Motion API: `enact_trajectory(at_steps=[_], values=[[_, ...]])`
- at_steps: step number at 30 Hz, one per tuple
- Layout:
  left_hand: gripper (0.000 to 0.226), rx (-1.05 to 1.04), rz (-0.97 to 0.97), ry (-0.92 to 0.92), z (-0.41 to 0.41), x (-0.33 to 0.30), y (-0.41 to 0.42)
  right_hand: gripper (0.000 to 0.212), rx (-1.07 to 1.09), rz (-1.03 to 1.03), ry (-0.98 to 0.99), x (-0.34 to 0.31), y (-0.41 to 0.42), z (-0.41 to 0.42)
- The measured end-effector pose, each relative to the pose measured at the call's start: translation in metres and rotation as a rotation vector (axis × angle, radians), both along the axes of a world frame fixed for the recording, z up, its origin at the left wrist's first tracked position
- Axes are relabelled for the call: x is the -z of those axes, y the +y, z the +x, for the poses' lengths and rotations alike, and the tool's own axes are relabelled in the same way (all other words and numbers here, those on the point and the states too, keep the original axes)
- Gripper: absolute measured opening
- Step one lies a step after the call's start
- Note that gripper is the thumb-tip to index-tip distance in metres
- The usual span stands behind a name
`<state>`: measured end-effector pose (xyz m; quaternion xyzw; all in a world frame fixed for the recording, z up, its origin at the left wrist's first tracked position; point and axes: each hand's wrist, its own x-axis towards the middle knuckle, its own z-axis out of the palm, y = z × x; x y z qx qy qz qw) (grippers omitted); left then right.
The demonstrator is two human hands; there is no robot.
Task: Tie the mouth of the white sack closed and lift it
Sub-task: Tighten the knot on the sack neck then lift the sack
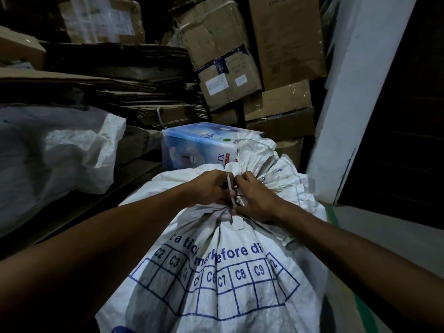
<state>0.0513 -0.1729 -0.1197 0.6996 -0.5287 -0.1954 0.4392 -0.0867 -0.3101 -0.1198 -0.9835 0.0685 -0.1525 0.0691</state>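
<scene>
Filling the lower middle of the view, one white sack (pixel 216 272) printed with a blue grid stands among stacked cardboard boxes (pixel 286 39), a second white sack (pixel 60 152) at left. Two hands meet at its gathered neck: the left hand (pixel 206 188) and right hand (pixel 254 200) both curl their fingers, pinching one white tie strip (pixel 231 195).

Stacked cardboard boxes (pixel 230 75), flattened cardboard pile (pixel 115 87) — blue printed package (pixel 199 145), second white bag (pixel 55 150)
</scene>
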Motion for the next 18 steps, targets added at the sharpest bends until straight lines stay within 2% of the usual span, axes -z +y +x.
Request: enact_trajectory(at_steps=[3, 10, 13, 17, 18], values=[[0.009, 0.003, 0.034, 0.117, 0.002, 0.0, -0.004, 0.072, 0.011, 0.016, 0.033, -0.001, -0.002, 0.0], [0.018, 0.023, -0.068, 0.375, 0.005, -0.001, 0.007, 0.053, 0.082, 0.204, 0.085, -0.017, -0.004, -0.001], [0.019, 0.027, -0.063, 0.402, 0.005, -0.001, 0.008, 0.049, 0.135, 0.346, 0.111, -0.021, -0.002, -0.001], [0.015, -0.002, -0.051, 0.391, 0.005, -0.002, 0.009, 0.019, 0.195, 0.461, 0.095, -0.026, 0.0, 0.004], [0.015, -0.005, -0.054, 0.384, 0.004, -0.001, 0.009, 0.02, 0.219, 0.446, 0.099, -0.026, 0.0, 0.005]])
